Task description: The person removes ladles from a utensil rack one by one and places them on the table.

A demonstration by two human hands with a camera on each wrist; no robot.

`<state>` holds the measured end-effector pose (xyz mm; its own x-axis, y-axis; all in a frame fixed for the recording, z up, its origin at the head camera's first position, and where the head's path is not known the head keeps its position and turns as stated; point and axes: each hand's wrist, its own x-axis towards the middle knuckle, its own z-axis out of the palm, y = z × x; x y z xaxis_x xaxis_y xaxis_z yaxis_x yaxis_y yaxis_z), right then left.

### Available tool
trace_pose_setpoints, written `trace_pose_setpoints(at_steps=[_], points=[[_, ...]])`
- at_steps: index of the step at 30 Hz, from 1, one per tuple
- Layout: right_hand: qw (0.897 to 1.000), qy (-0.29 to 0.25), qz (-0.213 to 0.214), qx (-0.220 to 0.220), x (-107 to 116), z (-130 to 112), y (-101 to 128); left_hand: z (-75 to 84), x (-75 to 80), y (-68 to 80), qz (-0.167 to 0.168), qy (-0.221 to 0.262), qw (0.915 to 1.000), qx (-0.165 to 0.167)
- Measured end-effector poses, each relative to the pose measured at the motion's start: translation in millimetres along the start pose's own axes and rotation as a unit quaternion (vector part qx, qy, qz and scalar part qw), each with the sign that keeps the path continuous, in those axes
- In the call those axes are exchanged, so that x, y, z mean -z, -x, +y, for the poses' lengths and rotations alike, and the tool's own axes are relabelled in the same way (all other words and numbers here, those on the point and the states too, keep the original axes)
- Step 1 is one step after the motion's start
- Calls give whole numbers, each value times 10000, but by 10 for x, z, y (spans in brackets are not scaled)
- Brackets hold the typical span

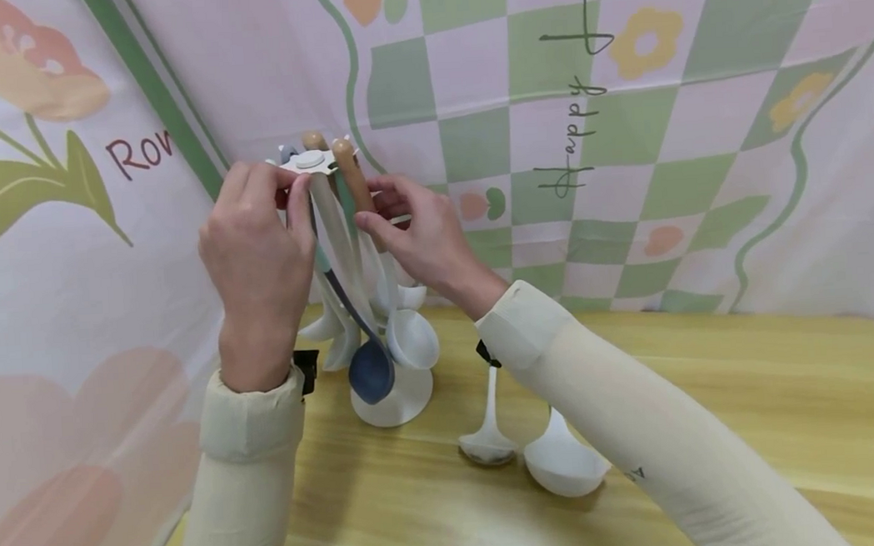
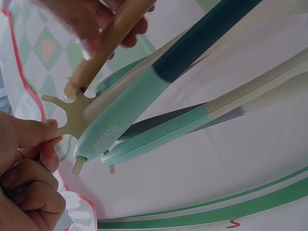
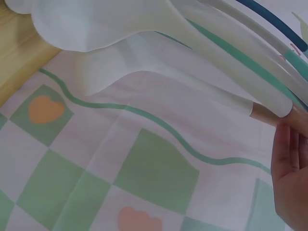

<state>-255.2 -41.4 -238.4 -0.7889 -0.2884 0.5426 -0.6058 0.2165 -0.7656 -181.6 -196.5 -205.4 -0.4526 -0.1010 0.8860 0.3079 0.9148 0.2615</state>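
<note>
A white utensil rack (image 1: 394, 399) stands on the yellow table, with several ladles and spoons hanging from its slotted top disc (image 1: 310, 160). My left hand (image 1: 289, 182) pinches the edge of that disc (image 2: 72, 113) between thumb and fingers (image 2: 33, 137). My right hand (image 1: 373, 214) grips the wooden handle (image 1: 352, 178) of a utensil at the disc's slot, the same handle (image 2: 106, 43) showing in the left wrist view. A blue ladle (image 1: 371, 369) with a teal handle (image 2: 120, 120) hangs in front. In the right wrist view my fingers (image 3: 291, 163) lie by the wooden handle (image 3: 267, 115).
A small spoon-ladle (image 1: 488, 445) and a white ladle (image 1: 565, 464) lie on the table under my right forearm. A pink and green checked cloth (image 1: 626, 169) hangs close behind the rack. White utensil heads (image 3: 96, 29) hang near the right wrist.
</note>
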Motion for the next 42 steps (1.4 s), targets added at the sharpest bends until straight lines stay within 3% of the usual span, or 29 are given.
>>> trace_pose_setpoints(at_steps=[8, 23, 32, 42], points=[[9992, 94, 328, 216, 16, -82, -36, -8, -28, 12, 35, 10, 9999, -125], [9988, 486, 6, -62, 110, -207, -69, 12, -9, 0, 74, 102, 9998, -173], [9956, 766, -406, -355, 164, -264, -101, 43, -6, -1, 128, -62, 9998, 101], [9927, 1014, -626, -163, 167, -228, -74, 53, 14, 16, -45, 40, 9994, 352]])
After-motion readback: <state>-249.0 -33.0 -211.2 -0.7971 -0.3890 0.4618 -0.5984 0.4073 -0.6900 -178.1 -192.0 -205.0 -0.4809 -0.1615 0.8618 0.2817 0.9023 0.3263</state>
